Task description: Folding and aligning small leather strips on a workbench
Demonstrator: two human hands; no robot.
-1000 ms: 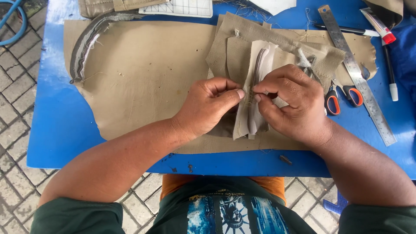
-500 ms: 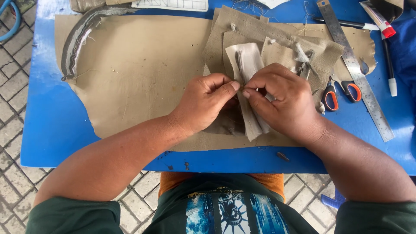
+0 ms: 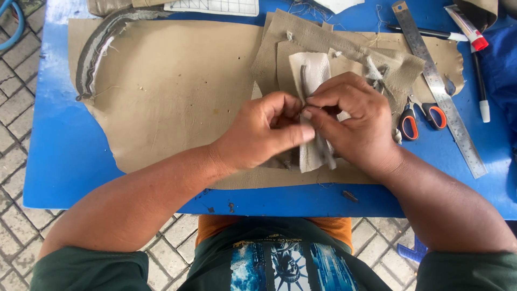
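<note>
Hands meet over the tan leather sheet [image 3: 177, 91] on the blue table [image 3: 59, 134]: left hand [image 3: 264, 132] and right hand [image 3: 350, 121], forearms angled inward, both pinch a pale zipper strip [image 3: 311, 75] at its middle, above grey paving bricks [image 3: 13, 102].

A blue table [image 3: 70, 156] stands on grey paving bricks [image 3: 13, 97] in daylight.

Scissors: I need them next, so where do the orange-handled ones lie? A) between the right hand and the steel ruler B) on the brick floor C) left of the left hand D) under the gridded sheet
A: the scissors lie on the blue table, right of the right hand and left of the steel ruler.
</note>
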